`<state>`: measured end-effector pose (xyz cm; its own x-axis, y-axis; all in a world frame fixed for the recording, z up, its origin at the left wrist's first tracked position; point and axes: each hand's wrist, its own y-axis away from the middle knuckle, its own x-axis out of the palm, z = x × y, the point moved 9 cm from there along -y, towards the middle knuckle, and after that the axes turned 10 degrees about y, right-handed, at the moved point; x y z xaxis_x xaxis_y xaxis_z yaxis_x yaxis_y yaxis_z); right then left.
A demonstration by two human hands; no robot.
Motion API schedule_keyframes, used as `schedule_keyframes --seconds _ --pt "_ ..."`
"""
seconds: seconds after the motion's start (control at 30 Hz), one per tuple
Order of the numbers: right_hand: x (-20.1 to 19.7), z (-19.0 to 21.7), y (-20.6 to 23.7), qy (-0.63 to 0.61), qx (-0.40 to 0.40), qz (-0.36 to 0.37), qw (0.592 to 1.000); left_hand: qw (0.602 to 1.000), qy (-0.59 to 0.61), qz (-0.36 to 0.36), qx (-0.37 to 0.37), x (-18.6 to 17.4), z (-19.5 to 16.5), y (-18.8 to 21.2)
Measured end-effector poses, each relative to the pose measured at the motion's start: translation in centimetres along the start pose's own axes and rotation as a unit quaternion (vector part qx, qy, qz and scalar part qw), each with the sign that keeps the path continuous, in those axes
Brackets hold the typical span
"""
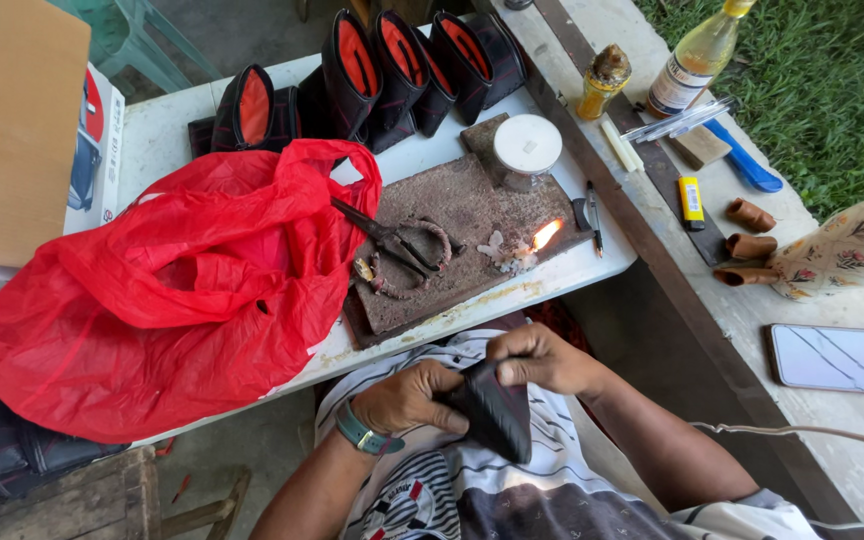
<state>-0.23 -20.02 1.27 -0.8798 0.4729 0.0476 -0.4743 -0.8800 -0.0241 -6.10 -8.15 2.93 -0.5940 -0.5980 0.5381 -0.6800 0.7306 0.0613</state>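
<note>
Both hands close on one black leather piece (495, 412), held over the lap just below the table edge. Left hand (407, 397), with a green wrist strap, grips its left side; right hand (542, 360) pinches its upper end from above. The piece's long axis runs roughly up and down in view, tilted slightly; the right hand sits nearer the table.

Around them, largest first: white tabletop (167, 130); crumpled red plastic bag (172, 290) at left; worn brown work board (462, 240) directly ahead of the hands; row of black pouches with red lining (392, 65) at the far side. On the board: dark metal pliers (392, 238), white-lidded jar (526, 148), small burning candle stub (537, 240). Phone (842, 358) on the bench at right.
</note>
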Motion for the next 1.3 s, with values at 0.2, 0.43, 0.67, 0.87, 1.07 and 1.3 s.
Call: schedule_keyframes --seconds 0.2,0.43,0.67,0.87,1.07,1.3 --pt "-4.9 1.3 -0.9 -0.065 -0.015 -0.201 0.977 0.901 -0.241 -0.328 0.152 -1.5 -8.1 2.3" --pt "-2.5 5.7 -0.2 0.061 -0.099 -0.168 0.979 0.844 -0.346 -0.367 0.185 0.1 -10.8 1.7" --pt "-3.2 6.0 -0.5 0.189 -0.123 -0.249 0.942 0.847 -0.348 -0.303 0.262 1.2 -11.2 0.3" --pt "-4.2 6.2 0.3 0.210 -0.085 -0.294 0.929 0.777 -0.489 -0.369 0.142 0.0 -11.1 -0.1" --pt "-5.4 8.3 1.9 0.296 -0.033 -0.338 0.893 0.733 -0.461 -0.381 0.323 2.9 -14.1 1.5" --pt "-3.6 12.0 1.4 0.524 -0.092 -0.358 0.767 0.764 -0.442 -0.404 0.241 1.1 -13.5 -1.1"
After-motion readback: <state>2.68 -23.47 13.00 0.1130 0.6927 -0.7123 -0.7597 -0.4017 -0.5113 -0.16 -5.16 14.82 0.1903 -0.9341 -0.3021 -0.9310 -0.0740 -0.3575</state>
